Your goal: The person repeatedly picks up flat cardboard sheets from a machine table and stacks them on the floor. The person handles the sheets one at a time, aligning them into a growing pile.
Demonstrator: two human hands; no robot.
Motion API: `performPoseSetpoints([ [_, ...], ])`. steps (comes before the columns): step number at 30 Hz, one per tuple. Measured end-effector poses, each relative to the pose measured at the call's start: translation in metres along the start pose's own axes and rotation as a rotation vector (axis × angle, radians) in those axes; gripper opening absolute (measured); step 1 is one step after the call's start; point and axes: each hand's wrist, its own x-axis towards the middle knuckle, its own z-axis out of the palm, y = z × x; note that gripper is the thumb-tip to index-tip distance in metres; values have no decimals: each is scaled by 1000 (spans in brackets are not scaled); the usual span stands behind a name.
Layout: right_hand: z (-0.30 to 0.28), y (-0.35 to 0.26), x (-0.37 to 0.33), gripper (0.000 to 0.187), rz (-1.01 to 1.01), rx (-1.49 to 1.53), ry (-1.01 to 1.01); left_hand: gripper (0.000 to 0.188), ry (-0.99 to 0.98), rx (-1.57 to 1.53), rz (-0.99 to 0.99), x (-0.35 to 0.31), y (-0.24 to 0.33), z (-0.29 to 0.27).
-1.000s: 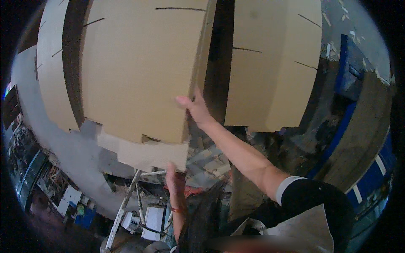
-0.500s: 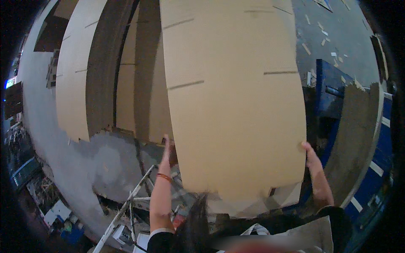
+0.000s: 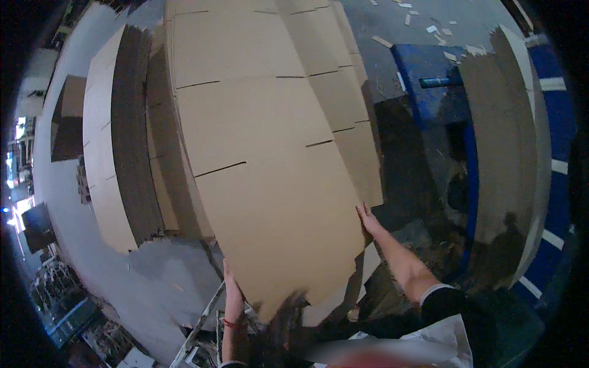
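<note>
A large flat brown cardboard sheet [image 3: 264,202] with dark slots along its sides stretches away from my body. My left hand [image 3: 232,291], with a reddish band at the wrist, grips its near left edge, fingers partly hidden under the board. At the right edge, farther from me, my right hand [image 3: 368,221] holds the board with the thumb along its side. More slotted cardboard [image 3: 353,132] shows just beyond and below that right edge. Dark hair hangs over the sheet's near end.
On the left stands a tall stack of cardboard sheets [image 3: 130,153]. A blue metal machine part [image 3: 429,80] and another cardboard stack [image 3: 500,165] are on the right. Pale scraps lie on the grey floor [image 3: 368,37]. A metal frame [image 3: 197,325] is near my left arm.
The sheet has moved left and turned, its far end now leaning left. Both hands have moved with it, still gripping. Cardboard beneath its right side has come into view.
</note>
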Motion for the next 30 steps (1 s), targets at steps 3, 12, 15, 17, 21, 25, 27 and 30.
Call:
performPoseSetpoints([
  [3,8,12,-9,73,-115,-461,138,40,40,-59,-20,-8,29,55],
  [12,-75,-122,-172,80,-474,270,-39,67,-279,409,282,-53,83,209],
  [15,-65,-144,-201,104,-546,-221,287,75,-386,359,181,-44,93,223],
  [17,-58,-150,-209,110,-462,-530,501,77,-583,303,257,-40,97,227],
  [21,-50,-158,-211,120,-300,-737,600,87,-820,272,224,-30,90,230],
  [25,-44,-164,-209,120,-151,-818,567,89,-1087,247,92,-16,71,227],
  [27,-40,-163,-208,119,-146,-858,587,88,-1032,172,284,-14,62,224],
  [30,-36,-159,-204,113,-236,-846,664,88,-1116,-42,237,-7,48,224],
])
